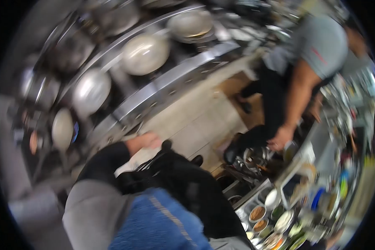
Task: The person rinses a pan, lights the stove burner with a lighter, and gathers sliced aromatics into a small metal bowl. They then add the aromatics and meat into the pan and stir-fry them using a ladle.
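My left hand (147,141) is beside the front of the stove, fingers closed on a white cloth (138,159) that hangs against my dark apron (187,183). Blur hides the details of the grip. At the bottom right edge, past the ingredient containers, a small blurred part of my right hand (332,239) shows beyond a dark sleeve. Its fingers cannot be made out. Near it are a tub of brown food (257,213) and a tub of white food (284,221).
Several pans stand on the stove, among them a round pan (145,54) and a tilted pan (62,129) near a blue flame. A co-worker in a grey shirt (325,41) leans over the counter to the right. Pale tiles (196,133) cover the floor between.
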A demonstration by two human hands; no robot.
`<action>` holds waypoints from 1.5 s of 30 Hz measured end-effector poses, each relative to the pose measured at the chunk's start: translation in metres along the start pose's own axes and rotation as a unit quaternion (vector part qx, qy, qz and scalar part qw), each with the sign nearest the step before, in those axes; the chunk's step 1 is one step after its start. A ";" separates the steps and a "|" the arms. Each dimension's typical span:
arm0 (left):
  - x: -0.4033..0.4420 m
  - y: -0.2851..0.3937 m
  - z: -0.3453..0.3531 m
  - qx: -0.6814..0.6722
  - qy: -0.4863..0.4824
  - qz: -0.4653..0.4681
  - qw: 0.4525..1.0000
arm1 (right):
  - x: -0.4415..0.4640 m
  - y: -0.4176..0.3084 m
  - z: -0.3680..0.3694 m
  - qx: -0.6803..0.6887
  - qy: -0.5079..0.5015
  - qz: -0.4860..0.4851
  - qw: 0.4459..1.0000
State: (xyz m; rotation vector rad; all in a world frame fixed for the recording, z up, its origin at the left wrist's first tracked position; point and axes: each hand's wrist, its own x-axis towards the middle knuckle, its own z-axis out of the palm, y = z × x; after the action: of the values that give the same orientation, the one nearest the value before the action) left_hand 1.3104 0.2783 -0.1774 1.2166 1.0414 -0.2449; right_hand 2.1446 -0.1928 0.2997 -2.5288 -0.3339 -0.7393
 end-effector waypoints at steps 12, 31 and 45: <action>0.196 0.056 -0.098 -0.847 0.355 0.043 0.393 | -0.273 -0.166 0.066 0.033 -0.051 -0.064 0.996; 0.071 0.039 -0.034 -0.389 0.066 -0.075 0.916 | -0.601 -0.598 0.340 0.331 -0.714 -0.122 0.605; -0.268 -0.233 0.058 -0.269 0.203 -0.365 0.868 | -0.658 -0.698 0.408 0.226 -0.777 -0.159 0.566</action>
State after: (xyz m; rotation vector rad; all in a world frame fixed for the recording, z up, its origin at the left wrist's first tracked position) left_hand 1.0419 0.0441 -0.1257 0.3198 1.7828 -0.2568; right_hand 1.5342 0.5488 -0.1049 -1.8354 -1.2922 1.5447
